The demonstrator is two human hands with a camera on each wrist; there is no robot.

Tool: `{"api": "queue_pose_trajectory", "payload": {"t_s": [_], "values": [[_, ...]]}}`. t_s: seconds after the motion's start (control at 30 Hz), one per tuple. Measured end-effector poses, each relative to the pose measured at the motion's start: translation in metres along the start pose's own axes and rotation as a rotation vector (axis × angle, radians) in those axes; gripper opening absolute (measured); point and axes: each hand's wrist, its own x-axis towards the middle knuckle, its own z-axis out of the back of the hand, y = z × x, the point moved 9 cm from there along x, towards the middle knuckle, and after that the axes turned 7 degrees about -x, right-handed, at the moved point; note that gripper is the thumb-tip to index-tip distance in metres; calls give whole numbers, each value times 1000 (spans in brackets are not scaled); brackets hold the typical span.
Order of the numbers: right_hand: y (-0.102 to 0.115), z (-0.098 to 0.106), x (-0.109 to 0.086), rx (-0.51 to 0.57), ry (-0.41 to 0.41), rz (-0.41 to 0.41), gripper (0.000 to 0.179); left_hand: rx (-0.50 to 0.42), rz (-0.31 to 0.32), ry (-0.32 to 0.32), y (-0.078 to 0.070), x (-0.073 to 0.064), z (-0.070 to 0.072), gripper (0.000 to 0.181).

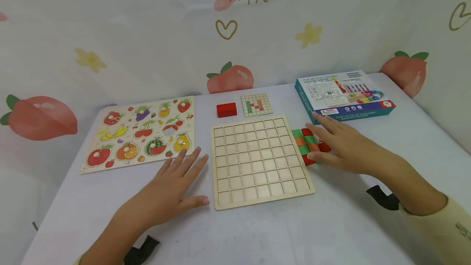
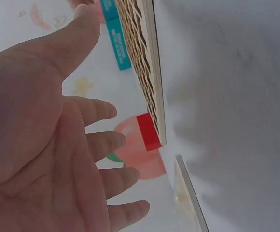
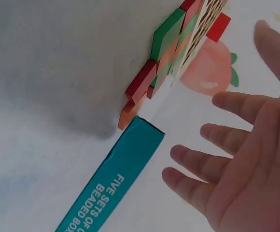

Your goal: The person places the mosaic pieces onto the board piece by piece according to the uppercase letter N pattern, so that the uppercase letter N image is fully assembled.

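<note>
The work looks barely begun, judging by the wooden grid board (image 1: 257, 162): no coloured piece sits in any of its cells. It lies on the table (image 1: 250, 232) between the two grips, just to the right of the left grip (image 1: 169, 189) and to the left of the right grip (image 1: 342, 144). The left grip is wide, its fingers spread and holding nothing. The right grip is wide too, fingers extended and empty, beside the coloured blocks (image 1: 303, 150); the right wrist view shows its fingers apart from them. All the filling seems left to do, probably with the pattern card (image 1: 256, 105), beyond the grips on the far side of the grid board, as a guide.

Counted: one grid board, seven cells by seven; one pattern card; at least eight coloured blocks by the right grip, the plainest being three green, two orange and three red, with others perhaps covered by the fingers. One red block (image 1: 226, 110) lies farther from the grips, beside the card; whether it is a single piece or a stack, I cannot tell. There is one fruit puzzle board (image 1: 140, 136), just beyond the left grip, and one beaded-box carton (image 1: 342, 95) beyond the right grip.
</note>
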Motion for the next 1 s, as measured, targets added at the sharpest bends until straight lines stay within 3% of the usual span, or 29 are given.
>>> {"api": "queue_pose_trajectory", "payload": {"t_s": [0.37,0.6,1.0], "values": [[3,6,32,10,-44,61,55,-63,-34,82,-7,15,-14,99],[0,-3,53,79,50,44,42,-69,-29,127,-12,24,-18,105],[-8,-11,71,146,117,35,31,-101,-50,173,-17,36,-23,112]]}}
